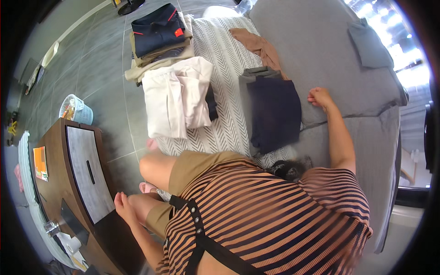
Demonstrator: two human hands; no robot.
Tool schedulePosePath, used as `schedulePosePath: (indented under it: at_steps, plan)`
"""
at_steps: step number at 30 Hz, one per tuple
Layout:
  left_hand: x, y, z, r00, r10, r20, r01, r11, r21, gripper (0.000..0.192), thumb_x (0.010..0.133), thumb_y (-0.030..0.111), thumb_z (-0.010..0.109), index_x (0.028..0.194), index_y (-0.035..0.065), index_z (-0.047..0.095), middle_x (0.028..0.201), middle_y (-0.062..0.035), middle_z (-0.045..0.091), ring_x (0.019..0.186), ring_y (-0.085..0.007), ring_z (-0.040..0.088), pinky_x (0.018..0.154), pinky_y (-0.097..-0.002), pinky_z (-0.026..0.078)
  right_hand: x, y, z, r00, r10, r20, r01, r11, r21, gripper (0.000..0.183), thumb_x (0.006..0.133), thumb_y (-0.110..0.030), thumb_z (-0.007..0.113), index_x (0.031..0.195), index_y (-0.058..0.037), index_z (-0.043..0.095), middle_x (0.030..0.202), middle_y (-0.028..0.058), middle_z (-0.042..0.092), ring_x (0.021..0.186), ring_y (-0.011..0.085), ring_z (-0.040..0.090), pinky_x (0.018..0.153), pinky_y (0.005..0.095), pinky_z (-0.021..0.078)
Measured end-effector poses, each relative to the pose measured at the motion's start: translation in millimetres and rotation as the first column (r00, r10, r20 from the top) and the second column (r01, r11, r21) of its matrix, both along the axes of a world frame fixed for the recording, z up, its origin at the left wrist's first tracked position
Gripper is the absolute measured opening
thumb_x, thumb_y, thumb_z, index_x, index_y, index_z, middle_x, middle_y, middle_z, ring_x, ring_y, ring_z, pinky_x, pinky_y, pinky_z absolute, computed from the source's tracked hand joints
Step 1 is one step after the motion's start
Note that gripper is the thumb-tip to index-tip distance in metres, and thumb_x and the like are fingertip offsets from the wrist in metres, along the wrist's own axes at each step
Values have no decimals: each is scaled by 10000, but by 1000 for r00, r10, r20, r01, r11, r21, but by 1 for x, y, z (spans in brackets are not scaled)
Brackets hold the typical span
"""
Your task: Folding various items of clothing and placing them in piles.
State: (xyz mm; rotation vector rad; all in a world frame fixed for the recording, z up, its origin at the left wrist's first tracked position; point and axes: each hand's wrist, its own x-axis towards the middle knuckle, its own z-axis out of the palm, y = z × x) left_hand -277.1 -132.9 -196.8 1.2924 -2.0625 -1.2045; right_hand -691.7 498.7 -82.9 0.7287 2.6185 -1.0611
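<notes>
Empty and loosely curled, my right hand (pixel 319 97) hovers over the grey sofa, to the right of a folded dark navy garment (pixel 275 115) lying on grey clothing (pixel 244 103). My left hand (pixel 124 205) is near my knee beside the wooden cabinet, fingers slightly bent, holding nothing visible. Folded white garments (pixel 165 103) lie on the patterned throw (pixel 227 86). Beyond them is a stack of folded clothes with a dark collared shirt (pixel 158 32) with red trim on top. A brown garment (pixel 257 44) lies crumpled between throw and sofa.
A wooden cabinet (pixel 55 158) with a grey drawer front stands at the left, bearing a toilet roll (pixel 73 244) and a glass container (pixel 52 227). Behind it is a white basket (pixel 82 113) on the tiled floor. A grey cushion (pixel 371 44) rests on the sofa (pixel 302 41). A dark furry thing (pixel 290 169) is beside my torso.
</notes>
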Motion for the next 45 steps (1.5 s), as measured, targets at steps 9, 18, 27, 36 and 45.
schedulePosePath:
  at_steps: [9, 18, 27, 36, 45]
  plan:
    - [25, 28, -8, 997, 6, 76, 13, 970, -244, 273, 820, 105, 497, 1058, -27, 526, 1067, -124, 556, 946, -208, 555, 816, -289, 434, -51, -53, -55, 865, 413, -285, -349, 903, 251, 232, 774, -183, 529, 912, -15, 610, 833, 85, 626, 743, 188, 595, 663, 295, 456]
    - [47, 41, -6, 993, 96, 69, -65, 930, -362, 217, 813, 81, 487, 976, -45, 553, 1159, -120, 487, 996, -230, 516, 838, -298, 421, -127, -99, -110, 956, 294, 5, -269, 866, 423, 393, 793, -264, 457, 974, 65, 573, 1046, 251, 537, 995, 356, 520, 844, 374, 398]
    - [28, 39, -8, 994, 82, 76, -49, 929, -367, 190, 799, 76, 496, 940, -35, 560, 1140, -122, 497, 1006, -239, 511, 843, -299, 422, -142, -56, -89, 989, -11, -145, 25, 996, 89, 325, 697, -169, 600, 914, 72, 572, 946, 178, 582, 840, 249, 555, 690, 359, 441]
    - [25, 38, -8, 996, 76, -49, -88, 944, -319, 180, 770, 41, 517, 933, -15, 567, 1118, -134, 515, 990, -234, 525, 831, -297, 431, -144, -198, 166, 481, 0, -877, -634, 690, -348, 100, 749, -68, 525, 826, -32, 577, 777, 33, 559, 725, 100, 509, 647, 233, 406]
    - [10, 40, 53, 884, 170, -435, -123, 983, 134, 430, 763, 16, 547, 1173, -30, 427, 1143, -158, 509, 1058, -210, 492, 895, -295, 385, 51, -379, 336, 143, 125, -982, -948, -266, -172, 100, 799, -44, 463, 882, -55, 519, 823, 57, 581, 797, 156, 560, 774, 282, 441]
